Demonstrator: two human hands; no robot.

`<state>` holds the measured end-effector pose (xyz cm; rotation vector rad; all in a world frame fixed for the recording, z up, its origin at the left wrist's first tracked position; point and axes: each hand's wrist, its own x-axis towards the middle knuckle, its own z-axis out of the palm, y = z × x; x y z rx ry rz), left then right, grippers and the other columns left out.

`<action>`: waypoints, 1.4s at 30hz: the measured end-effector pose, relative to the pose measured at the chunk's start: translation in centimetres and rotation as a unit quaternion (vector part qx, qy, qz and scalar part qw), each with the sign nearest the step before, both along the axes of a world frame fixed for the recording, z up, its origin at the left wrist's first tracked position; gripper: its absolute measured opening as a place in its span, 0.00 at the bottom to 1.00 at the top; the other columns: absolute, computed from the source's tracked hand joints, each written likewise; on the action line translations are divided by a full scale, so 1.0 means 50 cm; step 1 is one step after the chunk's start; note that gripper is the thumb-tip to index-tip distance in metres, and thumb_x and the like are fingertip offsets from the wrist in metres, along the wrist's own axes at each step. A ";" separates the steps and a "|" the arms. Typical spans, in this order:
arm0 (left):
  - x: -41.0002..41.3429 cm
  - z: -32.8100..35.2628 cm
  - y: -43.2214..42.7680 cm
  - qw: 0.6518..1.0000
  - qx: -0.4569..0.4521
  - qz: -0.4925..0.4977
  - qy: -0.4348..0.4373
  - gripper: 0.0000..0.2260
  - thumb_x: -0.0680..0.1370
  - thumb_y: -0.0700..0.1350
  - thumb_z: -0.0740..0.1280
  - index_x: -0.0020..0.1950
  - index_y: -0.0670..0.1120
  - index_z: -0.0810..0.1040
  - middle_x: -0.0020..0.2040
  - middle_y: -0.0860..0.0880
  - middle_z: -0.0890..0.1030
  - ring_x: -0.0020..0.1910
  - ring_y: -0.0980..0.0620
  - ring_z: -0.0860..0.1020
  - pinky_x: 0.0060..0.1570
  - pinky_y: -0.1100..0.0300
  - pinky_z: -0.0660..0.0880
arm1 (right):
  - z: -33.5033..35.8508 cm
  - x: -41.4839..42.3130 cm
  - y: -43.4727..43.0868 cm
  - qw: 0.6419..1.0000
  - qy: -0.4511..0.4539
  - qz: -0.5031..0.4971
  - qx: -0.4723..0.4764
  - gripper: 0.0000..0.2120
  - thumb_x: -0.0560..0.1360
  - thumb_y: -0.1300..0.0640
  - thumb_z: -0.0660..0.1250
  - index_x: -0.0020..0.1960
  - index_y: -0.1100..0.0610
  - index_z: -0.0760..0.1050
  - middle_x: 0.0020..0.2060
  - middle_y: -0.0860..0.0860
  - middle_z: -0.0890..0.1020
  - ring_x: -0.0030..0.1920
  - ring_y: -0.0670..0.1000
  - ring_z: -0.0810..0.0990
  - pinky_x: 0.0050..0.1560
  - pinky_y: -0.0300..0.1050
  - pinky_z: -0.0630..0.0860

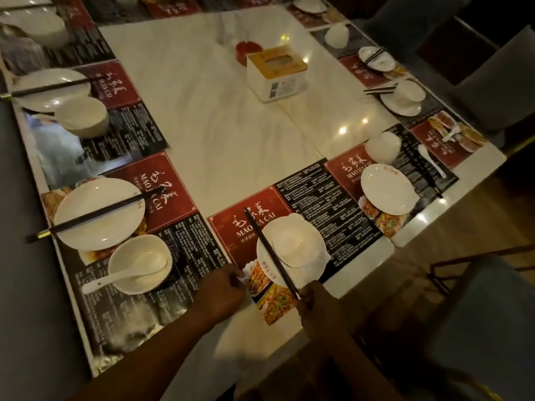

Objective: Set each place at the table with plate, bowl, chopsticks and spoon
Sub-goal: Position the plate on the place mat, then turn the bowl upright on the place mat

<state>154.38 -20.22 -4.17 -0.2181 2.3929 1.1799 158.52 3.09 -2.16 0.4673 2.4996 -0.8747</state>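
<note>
The right grip [311, 299] clasps the near end of the chopsticks [269, 250], which slant across the plate [311, 274] beside its bowl [295, 241]. Best to set them down gently, tips paired, clear of the bowl. Whether the curled left grip [228, 285] holds anything, I cannot tell.

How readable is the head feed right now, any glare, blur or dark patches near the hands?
Head view: dim, warm light; small glare spots on the table; left hand and right hand underexposed; placemat print soft; wide-angle lens bows the table edges; chopsticks legible against the plate.
</note>
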 end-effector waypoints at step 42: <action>-0.076 0.040 0.234 0.971 -0.003 0.234 0.046 0.15 0.78 0.49 0.71 0.64 0.54 0.75 0.54 0.55 0.81 0.46 0.60 0.78 0.41 0.66 0.73 | -0.008 -0.299 0.192 0.941 0.052 0.333 0.043 0.07 0.75 0.46 0.71 0.47 0.48 0.76 0.41 0.42 0.80 0.41 0.43 0.76 0.35 0.31 0.67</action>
